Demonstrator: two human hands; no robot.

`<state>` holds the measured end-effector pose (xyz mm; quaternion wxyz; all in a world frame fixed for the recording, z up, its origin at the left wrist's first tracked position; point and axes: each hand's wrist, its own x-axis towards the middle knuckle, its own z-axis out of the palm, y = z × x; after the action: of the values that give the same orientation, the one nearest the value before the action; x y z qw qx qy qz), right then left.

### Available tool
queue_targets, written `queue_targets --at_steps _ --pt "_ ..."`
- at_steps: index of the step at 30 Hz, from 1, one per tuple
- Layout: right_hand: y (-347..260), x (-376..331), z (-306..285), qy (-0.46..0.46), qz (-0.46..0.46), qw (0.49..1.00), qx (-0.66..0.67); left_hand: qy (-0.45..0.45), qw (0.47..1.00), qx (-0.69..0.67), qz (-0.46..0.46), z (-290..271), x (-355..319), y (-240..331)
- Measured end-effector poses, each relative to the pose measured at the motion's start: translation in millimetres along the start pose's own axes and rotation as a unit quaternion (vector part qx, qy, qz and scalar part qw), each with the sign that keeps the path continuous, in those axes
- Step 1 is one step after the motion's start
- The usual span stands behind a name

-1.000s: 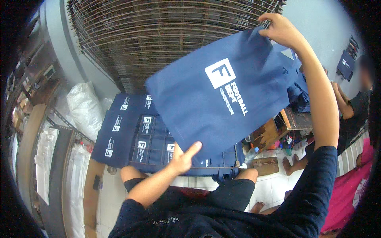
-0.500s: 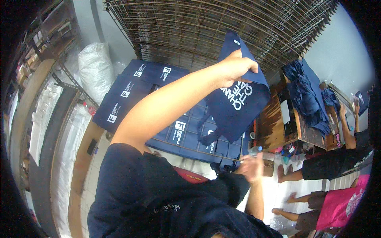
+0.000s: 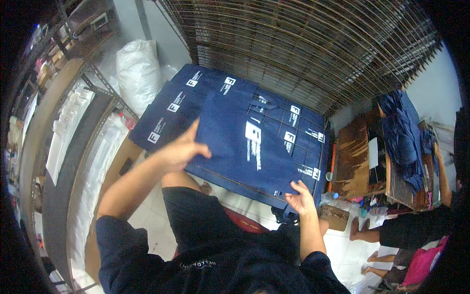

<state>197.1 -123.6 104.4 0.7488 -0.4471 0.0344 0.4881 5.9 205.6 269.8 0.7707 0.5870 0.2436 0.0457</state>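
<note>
A navy cloth bag (image 3: 225,139) with a white print is stretched between my two hands, over a rack spread with similar pieces. My left hand (image 3: 183,151) is closed on its left edge, thumb on top. At the near right corner my right hand (image 3: 300,198) pinches the cloth, its fingers curled. The print in the middle of the bag is smeared by motion. Beneath and beyond it, several navy printed bags (image 3: 183,93) lie flat, those on the right under the thin bars of a wire rack (image 3: 280,128).
A stack of wire racks (image 3: 303,44) tilts up behind the bags. Shelves with plastic-wrapped bundles (image 3: 98,157) stand at left, beside a white sack (image 3: 138,73). At right, navy cloth (image 3: 401,137) is heaped on a wooden table (image 3: 353,154); other people are beyond my right side.
My left hand has come down and left from high over the rack, lowering the bag flat. My right hand, empty before, has moved up to the bag's near corner.
</note>
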Motion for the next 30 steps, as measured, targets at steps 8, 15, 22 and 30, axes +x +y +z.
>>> queue_targets --at_steps 8,15,22,30 --pt "-58.3 15.0 12.3 0.11 -0.01 0.958 -0.263 -0.094 0.98 -0.008 -0.175 -18.7 100.6 -87.9" --pt "-135.2 102.5 -11.2 0.129 -0.175 0.974 -0.06 -0.056 0.994 -0.004 0.096 -30.4 221.5 -94.7" --pt "-174.4 259.0 -44.1 0.188 -0.181 0.965 -0.025 0.175 0.961 0.177 0.123 -70.7 370.3 -140.2" --pt "-172.1 367.1 -81.6 0.3 -0.159 0.94 0.021 0.27 0.906 0.31 0.102 -91.8 444.6 -185.5"
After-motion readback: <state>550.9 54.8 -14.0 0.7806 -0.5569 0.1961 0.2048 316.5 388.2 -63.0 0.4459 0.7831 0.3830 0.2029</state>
